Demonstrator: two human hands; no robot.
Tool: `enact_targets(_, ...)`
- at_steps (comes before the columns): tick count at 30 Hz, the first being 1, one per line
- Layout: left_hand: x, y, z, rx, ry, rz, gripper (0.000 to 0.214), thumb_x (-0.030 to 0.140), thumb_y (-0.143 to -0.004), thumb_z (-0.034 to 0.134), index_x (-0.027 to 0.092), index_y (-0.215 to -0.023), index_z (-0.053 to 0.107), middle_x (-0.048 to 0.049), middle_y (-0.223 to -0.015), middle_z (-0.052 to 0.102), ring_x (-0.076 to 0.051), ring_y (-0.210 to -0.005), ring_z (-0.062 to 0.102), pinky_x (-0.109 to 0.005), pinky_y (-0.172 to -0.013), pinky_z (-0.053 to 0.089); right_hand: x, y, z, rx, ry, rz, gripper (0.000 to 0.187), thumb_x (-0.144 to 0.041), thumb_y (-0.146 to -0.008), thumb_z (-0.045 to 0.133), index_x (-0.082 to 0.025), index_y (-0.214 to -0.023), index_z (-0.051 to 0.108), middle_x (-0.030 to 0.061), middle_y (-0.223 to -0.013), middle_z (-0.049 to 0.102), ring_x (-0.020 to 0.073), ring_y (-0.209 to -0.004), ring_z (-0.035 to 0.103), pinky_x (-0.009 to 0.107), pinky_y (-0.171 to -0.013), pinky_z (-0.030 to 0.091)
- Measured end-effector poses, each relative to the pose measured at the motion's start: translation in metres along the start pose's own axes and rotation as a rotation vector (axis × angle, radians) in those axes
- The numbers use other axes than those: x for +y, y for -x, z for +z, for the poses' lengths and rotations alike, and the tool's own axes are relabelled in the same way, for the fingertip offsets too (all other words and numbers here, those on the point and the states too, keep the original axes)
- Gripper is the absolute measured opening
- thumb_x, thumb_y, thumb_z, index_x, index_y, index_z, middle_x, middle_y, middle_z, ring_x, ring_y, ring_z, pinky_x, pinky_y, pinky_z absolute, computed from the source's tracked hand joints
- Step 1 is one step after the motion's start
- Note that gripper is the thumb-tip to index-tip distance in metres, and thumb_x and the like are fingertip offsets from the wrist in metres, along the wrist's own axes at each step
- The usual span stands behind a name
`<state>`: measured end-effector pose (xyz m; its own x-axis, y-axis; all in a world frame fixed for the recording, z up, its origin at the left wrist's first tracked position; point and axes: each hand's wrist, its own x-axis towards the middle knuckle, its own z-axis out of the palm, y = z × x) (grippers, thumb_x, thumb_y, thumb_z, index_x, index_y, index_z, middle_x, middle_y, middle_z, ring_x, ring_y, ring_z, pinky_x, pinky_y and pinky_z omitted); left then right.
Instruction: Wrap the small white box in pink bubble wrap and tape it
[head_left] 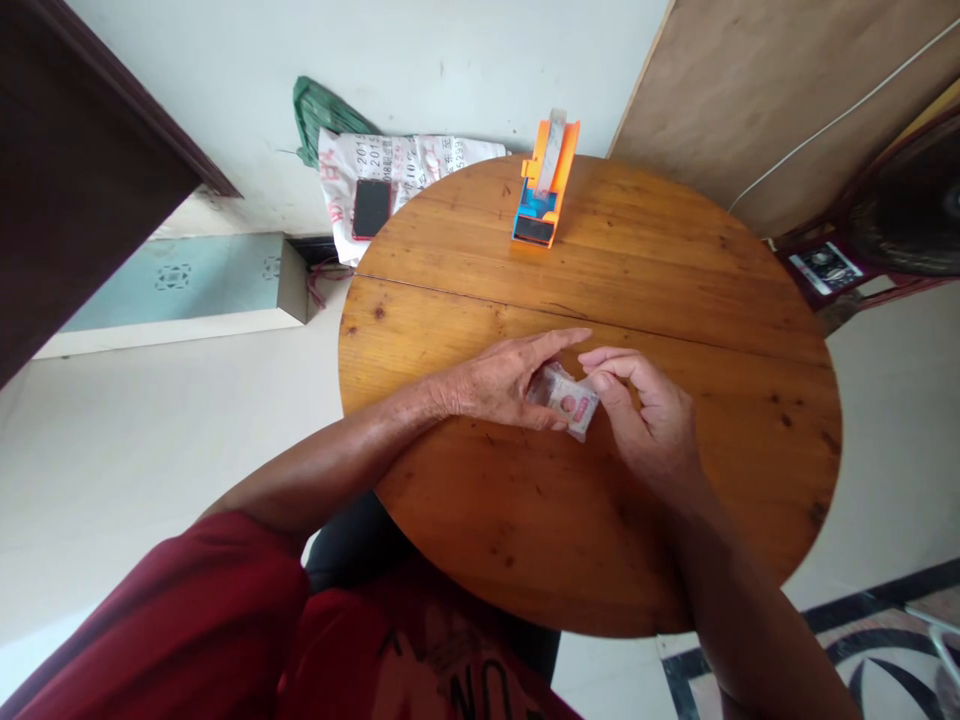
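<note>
A small clear plastic packet with red-and-white print (576, 404) lies low over the wooden table (540, 520), near its middle. My left hand (506, 382) holds it from the left, thumb along the near side and index finger stretched out beyond the far side. At the packet's upper right corner, the thumb and fingers of my right hand (649, 410) are pinched together on the edge. The left fingers partly cover the packet's left end. Whether the packet rests on the wood cannot be made out.
An orange and blue tape dispenser (544, 185) with a tape roll stands at the table's far edge. Beyond the left rim, a phone (371, 209) lies on a printed white sack (431, 160), beside a green bag (326, 110). A dark round-backed chair (911, 205) is at the right.
</note>
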<state>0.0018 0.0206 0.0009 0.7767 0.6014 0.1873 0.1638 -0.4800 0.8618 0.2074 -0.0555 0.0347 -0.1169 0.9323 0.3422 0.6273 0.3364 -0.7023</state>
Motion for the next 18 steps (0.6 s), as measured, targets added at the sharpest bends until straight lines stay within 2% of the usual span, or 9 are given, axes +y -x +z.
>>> enact_targets(3, -0.003, -0.001, 0.001, -0.007, 0.040, 0.030, 0.102, 0.045, -0.074, 0.081, 0.027, -0.159, 0.027, -0.0099, -0.128, 0.064, -0.025, -0.112, 0.062, -0.041, -0.099, 0.051, -0.001, 0.000, -0.001, 0.019, -0.040, 0.028, 0.011, -0.026, -0.098, 0.055, -0.026, -0.094, 0.066, 0.0043, -0.111, 0.074, 0.0220, -0.102, 0.069, 0.041, -0.091, 0.051)
enact_targets(8, -0.010, -0.003, 0.006, 0.042, 0.033, 0.099, 0.110, 0.040, -0.070, 0.083, 0.032, -0.161, 0.021, -0.0096, -0.141, 0.053, -0.029, -0.129, 0.053, -0.048, -0.113, 0.043, 0.000, -0.002, -0.005, 0.127, -0.194, 0.085, 0.013, -0.029, -0.099, 0.056, -0.026, -0.096, 0.068, 0.0043, -0.108, 0.074, 0.0211, -0.095, 0.070, 0.039, -0.085, 0.055)
enact_targets(12, -0.010, -0.004, 0.009, -0.015, 0.042, 0.082, 0.117, 0.044, -0.068, 0.084, 0.031, -0.162, 0.015, -0.0114, -0.149, 0.047, -0.033, -0.139, 0.046, -0.052, -0.117, 0.038, 0.004, -0.004, -0.008, 0.228, -0.293, 0.107, 0.012, -0.032, -0.098, 0.058, -0.027, -0.094, 0.068, 0.0041, -0.106, 0.074, 0.0207, -0.089, 0.071, 0.039, -0.081, 0.057)
enact_targets(18, -0.003, -0.003, 0.008, -0.075, 0.093, 0.044, 0.118, 0.043, -0.071, 0.082, 0.027, -0.163, 0.009, -0.0118, -0.161, 0.037, -0.033, -0.147, 0.040, -0.051, -0.122, 0.033, 0.012, -0.007, -0.012, 0.285, -0.350, 0.143, 0.012, -0.034, -0.094, 0.063, -0.026, -0.087, 0.069, 0.0030, -0.100, 0.075, 0.0195, -0.084, 0.071, 0.038, -0.079, 0.057)
